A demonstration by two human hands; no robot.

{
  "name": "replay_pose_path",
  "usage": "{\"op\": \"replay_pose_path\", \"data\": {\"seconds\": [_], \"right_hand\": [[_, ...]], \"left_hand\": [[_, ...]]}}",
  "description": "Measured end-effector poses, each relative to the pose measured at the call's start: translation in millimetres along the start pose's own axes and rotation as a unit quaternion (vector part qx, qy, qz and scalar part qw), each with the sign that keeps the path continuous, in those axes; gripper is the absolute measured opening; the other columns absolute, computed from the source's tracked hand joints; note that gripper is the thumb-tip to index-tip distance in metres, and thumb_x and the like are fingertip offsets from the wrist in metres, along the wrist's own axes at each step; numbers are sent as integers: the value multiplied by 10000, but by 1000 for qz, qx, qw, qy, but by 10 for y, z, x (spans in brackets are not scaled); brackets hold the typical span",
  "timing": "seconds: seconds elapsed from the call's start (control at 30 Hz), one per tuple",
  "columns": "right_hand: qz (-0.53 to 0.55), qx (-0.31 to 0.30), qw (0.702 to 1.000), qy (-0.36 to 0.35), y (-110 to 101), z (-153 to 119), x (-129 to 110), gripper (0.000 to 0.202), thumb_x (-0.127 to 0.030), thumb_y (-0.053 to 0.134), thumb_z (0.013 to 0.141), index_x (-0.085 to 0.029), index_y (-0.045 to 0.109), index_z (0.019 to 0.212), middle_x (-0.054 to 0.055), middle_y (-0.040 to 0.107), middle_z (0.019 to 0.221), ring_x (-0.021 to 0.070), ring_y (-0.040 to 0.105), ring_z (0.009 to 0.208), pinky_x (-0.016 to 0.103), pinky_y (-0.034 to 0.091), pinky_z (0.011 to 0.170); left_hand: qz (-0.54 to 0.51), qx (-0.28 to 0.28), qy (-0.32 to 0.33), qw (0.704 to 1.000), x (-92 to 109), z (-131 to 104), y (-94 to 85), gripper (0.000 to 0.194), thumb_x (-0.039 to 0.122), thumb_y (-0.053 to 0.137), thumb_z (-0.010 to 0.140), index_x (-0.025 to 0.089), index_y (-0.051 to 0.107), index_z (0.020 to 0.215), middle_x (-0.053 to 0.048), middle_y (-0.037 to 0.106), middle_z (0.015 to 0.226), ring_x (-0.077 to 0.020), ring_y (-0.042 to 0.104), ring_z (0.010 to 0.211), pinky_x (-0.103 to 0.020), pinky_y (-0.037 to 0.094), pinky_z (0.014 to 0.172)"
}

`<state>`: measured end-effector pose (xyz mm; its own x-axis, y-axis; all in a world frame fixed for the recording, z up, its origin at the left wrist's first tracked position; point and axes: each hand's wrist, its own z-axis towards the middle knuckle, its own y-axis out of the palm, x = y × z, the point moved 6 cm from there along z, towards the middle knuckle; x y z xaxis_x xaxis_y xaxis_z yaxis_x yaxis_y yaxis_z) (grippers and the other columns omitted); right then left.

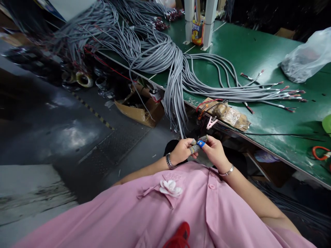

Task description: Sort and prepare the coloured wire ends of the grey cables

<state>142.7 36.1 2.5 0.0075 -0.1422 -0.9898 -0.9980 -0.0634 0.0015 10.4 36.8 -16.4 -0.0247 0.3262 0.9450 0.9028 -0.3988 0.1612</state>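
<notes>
My left hand [181, 151] and my right hand [216, 153] meet in front of my waist, just off the table's near edge. Both are closed, fingertips pinched together and touching. Worn grey-and-yellow covers wrap some fingertips, and blue tape is round my right thumb. Whatever sits between the fingers is too small and hidden to name. A thick bundle of grey cables [174, 88] hangs over the edge just above my left hand. One cable reaches down to that hand; whether it is gripped cannot be seen.
The green table [258, 51] carries more grey cables with stripped red and black ends [289, 94]. A taped cardboard piece [227, 113] and a pink clip [211, 123] lie along its edge. A plastic bag [307, 57] stands right. An open carton [139, 108] is below, left.
</notes>
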Motion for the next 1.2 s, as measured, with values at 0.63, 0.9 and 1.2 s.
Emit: {"op": "replay_pose_path", "data": {"seconds": [0.63,0.9,1.2], "right_hand": [[129,10,989,73,104,53,89,215,-362,736,749,-191,687,871,-6,633,752,98,530,632,229,407,568],[105,-44,993,36,157,113,26,167,-350,715,773,-192,694,825,-14,632,678,108,528,593,254,432,584],[-38,-12,999,-21,52,87,-37,178,-354,718,758,-180,735,791,23,680,726,146,570,669,278,450,635]], "left_hand": [[-76,108,67,989,-81,-19,-78,251,381,697,773,143,622,749,-4,648,588,-108,580,445,-219,482,445],[-55,81,38,994,-88,-21,-56,258,370,716,747,128,631,779,-12,646,592,-120,605,473,-225,503,466],[-25,30,-5,999,-66,8,-38,294,378,742,726,113,636,798,-23,650,574,-129,612,465,-238,518,475]]}}
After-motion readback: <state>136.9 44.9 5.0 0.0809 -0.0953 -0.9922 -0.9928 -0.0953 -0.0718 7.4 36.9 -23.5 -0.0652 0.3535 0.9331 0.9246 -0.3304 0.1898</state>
